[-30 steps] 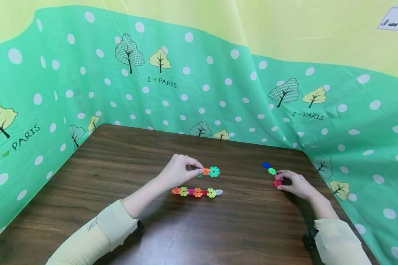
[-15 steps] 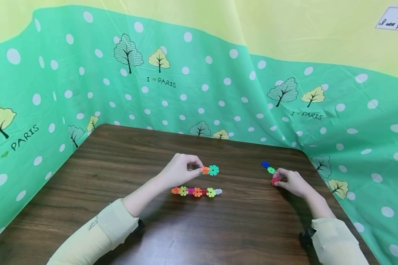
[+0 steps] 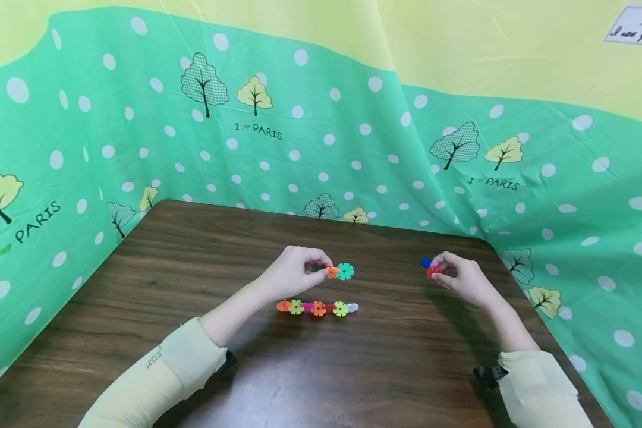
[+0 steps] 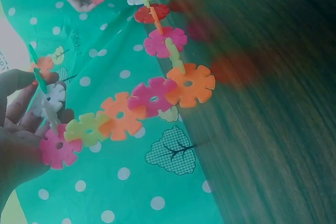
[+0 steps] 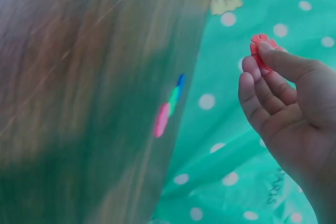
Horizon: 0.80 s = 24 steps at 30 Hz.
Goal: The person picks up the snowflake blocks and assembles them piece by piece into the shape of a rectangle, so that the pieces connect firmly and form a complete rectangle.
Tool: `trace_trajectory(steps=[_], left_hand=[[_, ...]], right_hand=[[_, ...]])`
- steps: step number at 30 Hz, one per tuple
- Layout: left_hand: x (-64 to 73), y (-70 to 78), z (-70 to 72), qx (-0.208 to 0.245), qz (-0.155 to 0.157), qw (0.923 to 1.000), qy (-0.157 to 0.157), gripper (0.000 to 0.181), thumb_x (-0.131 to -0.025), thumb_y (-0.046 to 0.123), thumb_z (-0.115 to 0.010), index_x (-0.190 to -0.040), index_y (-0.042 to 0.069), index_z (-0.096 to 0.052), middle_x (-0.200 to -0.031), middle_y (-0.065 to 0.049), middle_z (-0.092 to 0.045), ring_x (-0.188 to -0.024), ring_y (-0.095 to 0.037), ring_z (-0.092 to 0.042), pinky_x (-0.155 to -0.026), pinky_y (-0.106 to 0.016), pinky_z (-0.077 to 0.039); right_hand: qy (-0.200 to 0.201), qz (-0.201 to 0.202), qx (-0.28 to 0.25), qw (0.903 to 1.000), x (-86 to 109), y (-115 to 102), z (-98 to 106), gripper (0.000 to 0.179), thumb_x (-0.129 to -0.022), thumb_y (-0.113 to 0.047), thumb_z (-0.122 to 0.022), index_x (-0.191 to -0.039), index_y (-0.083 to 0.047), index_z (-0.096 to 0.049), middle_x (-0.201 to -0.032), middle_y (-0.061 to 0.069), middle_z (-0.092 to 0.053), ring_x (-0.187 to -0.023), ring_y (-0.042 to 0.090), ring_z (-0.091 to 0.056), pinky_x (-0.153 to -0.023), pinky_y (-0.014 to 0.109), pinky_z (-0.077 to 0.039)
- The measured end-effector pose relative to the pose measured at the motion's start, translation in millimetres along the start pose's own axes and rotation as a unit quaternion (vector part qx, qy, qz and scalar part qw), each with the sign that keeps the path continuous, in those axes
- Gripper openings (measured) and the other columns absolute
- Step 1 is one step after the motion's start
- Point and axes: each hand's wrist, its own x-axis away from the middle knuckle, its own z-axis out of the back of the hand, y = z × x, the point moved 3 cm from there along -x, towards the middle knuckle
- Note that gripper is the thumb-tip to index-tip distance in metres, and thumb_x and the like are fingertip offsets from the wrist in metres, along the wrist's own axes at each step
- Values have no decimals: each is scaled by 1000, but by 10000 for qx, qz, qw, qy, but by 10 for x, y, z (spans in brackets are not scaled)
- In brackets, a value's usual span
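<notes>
Flower-shaped interlocking discs are linked into a colourful chain [image 4: 121, 116]. My left hand [image 3: 293, 274] pinches the chain near one end, where an orange disc [image 3: 331, 271] and a teal disc [image 3: 345, 271] stick out past the fingertips. In the left wrist view the chain runs on from the hand through pink, yellow and orange discs; the head view shows a lower row of it [image 3: 318, 308] in front of the hand. My right hand [image 3: 462, 280] pinches a single red disc [image 5: 260, 48] between thumb and fingertips, raised above the tabletop.
Beyond the right hand, a blue disc [image 5: 181, 82], a green disc [image 5: 173, 100] and a pink disc [image 5: 162, 121] lie in a line on the dark wooden table [image 3: 192, 255]. Green dotted cloth [image 3: 299, 142] hangs behind the table's back and side edges.
My right hand has picked up the red disc, lifting it and carrying it left and away from me. The left hand with the chain has barely moved.
</notes>
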Motion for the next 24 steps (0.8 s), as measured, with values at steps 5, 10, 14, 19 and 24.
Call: trace_trajectory(steps=[5, 10, 14, 19, 24], left_hand=[[-19, 3, 2, -9, -13, 10000, -32, 11, -86, 10, -65, -93, 16, -70, -87, 7, -70, -73, -7, -56, -70, -26, -50], [-24, 11, 2, -18, 44, 10000, -77, 17, -87, 8, -62, -98, 16, -71, -91, 7, -71, -72, -7, -54, -66, -23, -47], [-24, 16, 0, -19, 100, 9999, -110, 19, -87, 8, -62, -101, 16, -71, -93, 7, -71, -68, -9, -52, -63, -22, -45], [-28, 20, -9, 18, 100, 9998, -144, 19, -87, 8, -62, -101, 16, -71, -94, 6, -71, -67, -11, -52, -62, -23, -45], [-42, 8, -29, -22, 61, 9999, -129, 16, -87, 11, -64, -100, 17, -72, -92, 7, -71, -69, -10, -53, -62, -23, -45]], right_hand=[[143, 77, -45, 9999, -32, -212, 39, 18, -85, -11, -70, -99, -13, -58, -81, 5, -64, -57, 21, -56, -47, 26, -46], [463, 313, -100, 9984, -59, -440, 63, 18, -85, -15, -70, -99, -16, -59, -81, 3, -65, -56, 12, -53, -42, 26, -44], [790, 577, -208, 9950, -87, -635, 62, 16, -85, -14, -71, -98, -14, -61, -81, 1, -65, -67, 7, -56, -52, 20, -47], [1041, 775, -410, 9907, -116, -848, 38, 19, -82, -12, -74, -96, -14, -62, -81, 0, -67, -70, 5, -59, -63, 15, -46], [1054, 884, -595, 9887, -129, -1019, 8, 21, -81, -11, -75, -97, -14, -62, -83, 0, -68, -70, 6, -60, -62, 16, -48]])
